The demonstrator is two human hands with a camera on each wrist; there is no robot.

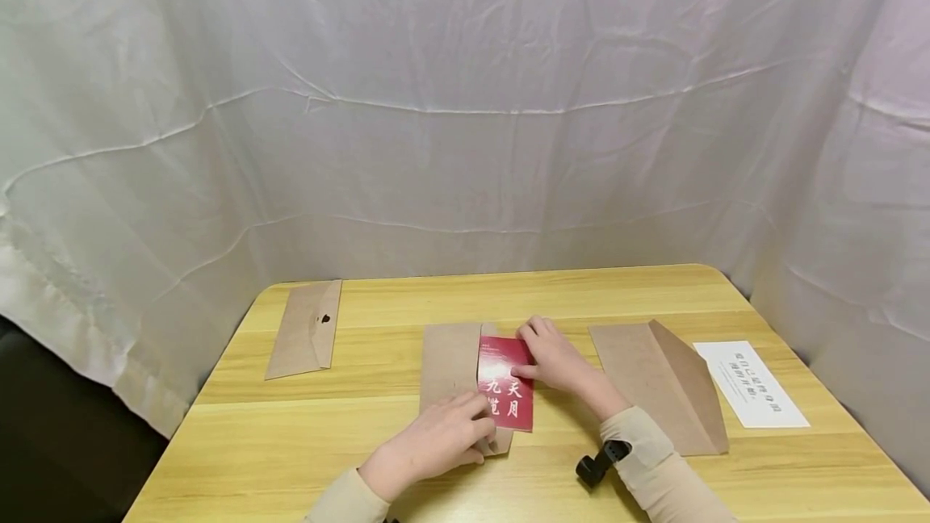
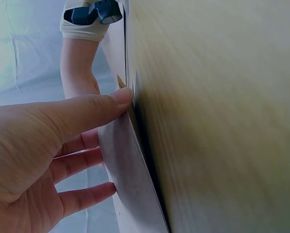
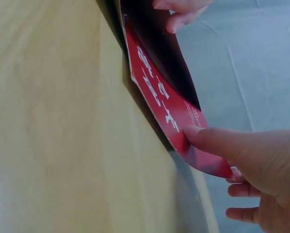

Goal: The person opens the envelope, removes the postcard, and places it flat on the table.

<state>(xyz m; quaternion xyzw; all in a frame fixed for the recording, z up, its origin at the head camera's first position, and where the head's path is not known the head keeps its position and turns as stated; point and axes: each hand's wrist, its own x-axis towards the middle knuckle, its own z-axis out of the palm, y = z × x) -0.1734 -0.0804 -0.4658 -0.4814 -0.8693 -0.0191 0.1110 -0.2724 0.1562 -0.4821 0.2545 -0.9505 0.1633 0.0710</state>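
Note:
A red card point(image 1: 506, 406) with white characters lies partly inside the mouth of a brown paper envelope point(image 1: 446, 357) at the middle of the table. My right hand point(image 1: 555, 357) pinches the card by its right side; in the right wrist view the thumb is on its printed face and the card point(image 3: 159, 97) bends slightly. At the envelope's near edge, my left hand point(image 1: 443, 434) pinches the paper, its thumb on one face and fingers behind, as the left wrist view shows on the envelope point(image 2: 128, 170). The card's left part is hidden inside the envelope.
To the right lies a second brown envelope point(image 1: 647, 378) with its flap open, beside a white card point(image 1: 751, 386) with grey printed characters. A closed brown envelope point(image 1: 301, 333) with a dark mark rests at the far left. Pale curtains point(image 1: 465, 168) surround the wooden table point(image 1: 291, 458).

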